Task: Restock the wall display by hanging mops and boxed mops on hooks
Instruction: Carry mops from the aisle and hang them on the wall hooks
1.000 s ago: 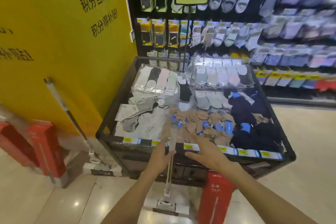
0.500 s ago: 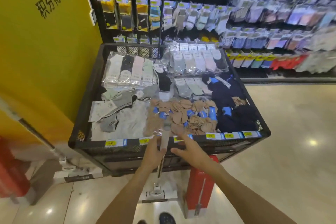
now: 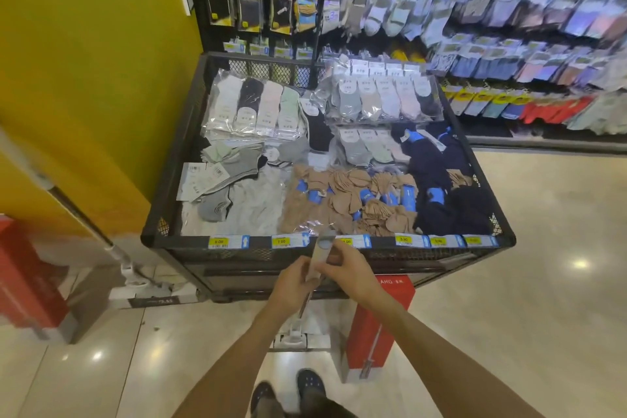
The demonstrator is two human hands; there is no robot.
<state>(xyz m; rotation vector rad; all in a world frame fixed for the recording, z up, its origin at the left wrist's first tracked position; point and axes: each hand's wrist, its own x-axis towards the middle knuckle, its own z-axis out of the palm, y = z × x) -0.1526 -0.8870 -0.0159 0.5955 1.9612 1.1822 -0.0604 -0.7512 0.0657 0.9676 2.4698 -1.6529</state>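
Head view: since a second ago the right hand (image 3: 353,271) has closed in from open air onto the top of the grey upright mop handle (image 3: 317,270), joining the left hand (image 3: 294,285); both grips now hold it, likely ready to lift. Left, a second leaning mop (image 3: 84,214) and red cartons (image 3: 23,282) crowd the yellow wall (image 3: 84,95). Ahead, the black mesh sock bin (image 3: 325,243) blocks; a red boxed mop (image 3: 376,326) stands just right, then open floor (image 3: 526,299).
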